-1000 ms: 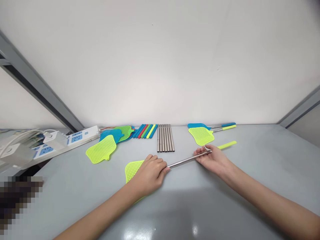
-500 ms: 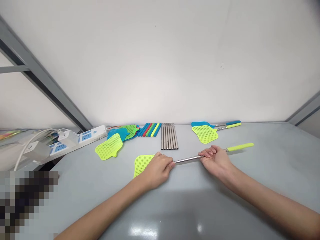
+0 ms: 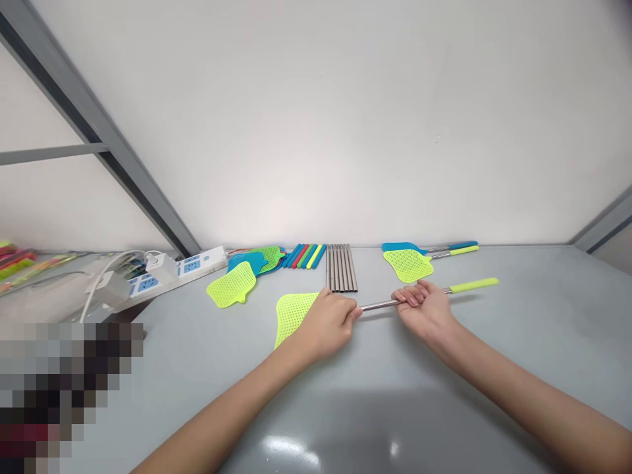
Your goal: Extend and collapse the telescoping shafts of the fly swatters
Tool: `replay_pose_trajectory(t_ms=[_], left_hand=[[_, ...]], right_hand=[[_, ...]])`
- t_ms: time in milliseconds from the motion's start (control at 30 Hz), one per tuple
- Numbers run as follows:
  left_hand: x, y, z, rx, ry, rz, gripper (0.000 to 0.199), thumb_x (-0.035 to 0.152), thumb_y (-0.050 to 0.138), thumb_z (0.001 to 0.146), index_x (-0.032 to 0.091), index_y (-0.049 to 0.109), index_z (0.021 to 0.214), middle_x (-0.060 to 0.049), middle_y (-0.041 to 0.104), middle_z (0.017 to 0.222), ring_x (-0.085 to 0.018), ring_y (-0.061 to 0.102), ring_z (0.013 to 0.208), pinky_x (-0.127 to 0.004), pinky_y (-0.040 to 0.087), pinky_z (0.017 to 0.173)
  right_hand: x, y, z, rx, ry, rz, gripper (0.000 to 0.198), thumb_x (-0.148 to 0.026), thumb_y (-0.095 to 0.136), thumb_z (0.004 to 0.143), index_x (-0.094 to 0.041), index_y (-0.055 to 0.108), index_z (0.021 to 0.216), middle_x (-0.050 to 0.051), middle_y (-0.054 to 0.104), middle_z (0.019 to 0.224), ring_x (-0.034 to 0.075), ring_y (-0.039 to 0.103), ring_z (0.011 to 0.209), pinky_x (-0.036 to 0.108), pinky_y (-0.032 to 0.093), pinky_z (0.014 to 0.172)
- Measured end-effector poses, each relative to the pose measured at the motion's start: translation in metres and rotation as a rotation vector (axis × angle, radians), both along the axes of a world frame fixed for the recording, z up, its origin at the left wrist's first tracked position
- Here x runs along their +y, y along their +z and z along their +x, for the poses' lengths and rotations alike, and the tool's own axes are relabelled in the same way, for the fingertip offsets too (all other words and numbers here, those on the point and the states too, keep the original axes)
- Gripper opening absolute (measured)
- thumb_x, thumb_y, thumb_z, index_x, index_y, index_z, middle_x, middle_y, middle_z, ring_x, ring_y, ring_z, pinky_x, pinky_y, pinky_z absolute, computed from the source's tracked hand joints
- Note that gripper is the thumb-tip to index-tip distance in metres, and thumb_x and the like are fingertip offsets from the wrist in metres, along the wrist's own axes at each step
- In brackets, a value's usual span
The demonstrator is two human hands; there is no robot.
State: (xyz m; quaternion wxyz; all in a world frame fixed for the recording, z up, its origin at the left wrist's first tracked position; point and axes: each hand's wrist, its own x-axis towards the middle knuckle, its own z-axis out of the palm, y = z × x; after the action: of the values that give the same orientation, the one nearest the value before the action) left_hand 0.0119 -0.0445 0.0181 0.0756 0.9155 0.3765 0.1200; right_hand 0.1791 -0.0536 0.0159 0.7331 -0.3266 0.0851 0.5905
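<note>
A yellow-green fly swatter is stretched across between my hands. My left hand (image 3: 332,326) is closed round it where the perforated head (image 3: 293,312) meets the metal rod (image 3: 379,305), covering that joint. Further along, my right hand (image 3: 423,308) has its fingers curled round the rod, palm turned up, just short of the yellow-green grip (image 3: 474,285). A short stretch of bare rod shows between the two hands.
Loose swatter heads (image 3: 231,285) lie at the back left, beside coloured grips (image 3: 305,256) and a row of metal tubes (image 3: 342,268). Two swatters (image 3: 409,265) rest at the back right. A power strip (image 3: 192,265) with white cables stands left; a wall closes off the back.
My left hand has moved right, closer to my right hand, and less rod shows between them. The camera view has turned slightly left. Both hands keep hold of the swatter.
</note>
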Motion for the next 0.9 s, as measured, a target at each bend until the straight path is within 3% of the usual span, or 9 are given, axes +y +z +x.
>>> replay_pose_trajectory(t_ms=[233,467,767,900], left_hand=[[-0.002,-0.009,-0.008,0.004,-0.077,0.037,0.03,0.026,0.03,0.085,0.017,0.039,0.057,0.001,0.05,0.056,-0.012,0.045,0.059,-0.027,0.031,0.066],[-0.003,-0.011,-0.013,-0.026,-0.104,0.073,0.03,0.028,0.03,0.084,0.017,0.044,0.061,0.001,0.05,0.059,-0.013,0.045,0.063,-0.03,0.028,0.073],[0.008,-0.007,-0.023,-0.042,-0.118,0.077,0.026,0.029,0.033,0.083,0.018,0.051,0.067,-0.001,0.051,0.076,-0.015,0.044,0.078,-0.037,0.019,0.085],[0.007,-0.006,-0.024,0.0,-0.139,0.087,0.03,0.026,0.028,0.085,0.018,0.049,0.064,0.0,0.049,0.068,-0.015,0.041,0.076,-0.038,0.017,0.085]], right_hand=[[-0.005,-0.017,0.007,0.056,0.054,-0.073,0.023,-0.005,0.024,0.073,-0.019,0.015,0.057,-0.008,0.02,0.042,0.005,0.025,0.032,0.019,0.03,0.036],[-0.016,-0.017,0.01,0.042,0.085,-0.057,0.017,-0.01,0.024,0.076,-0.019,0.024,0.062,-0.007,0.027,0.048,0.006,0.034,0.036,0.022,0.036,0.041],[-0.015,-0.024,0.028,-0.033,0.045,-0.001,0.02,-0.006,0.023,0.073,-0.018,0.02,0.058,-0.009,0.02,0.045,0.006,0.026,0.033,0.02,0.029,0.04],[-0.015,-0.026,0.031,-0.044,0.022,0.013,0.02,-0.006,0.026,0.069,-0.018,0.017,0.056,-0.008,0.019,0.042,0.006,0.024,0.033,0.019,0.026,0.039]])
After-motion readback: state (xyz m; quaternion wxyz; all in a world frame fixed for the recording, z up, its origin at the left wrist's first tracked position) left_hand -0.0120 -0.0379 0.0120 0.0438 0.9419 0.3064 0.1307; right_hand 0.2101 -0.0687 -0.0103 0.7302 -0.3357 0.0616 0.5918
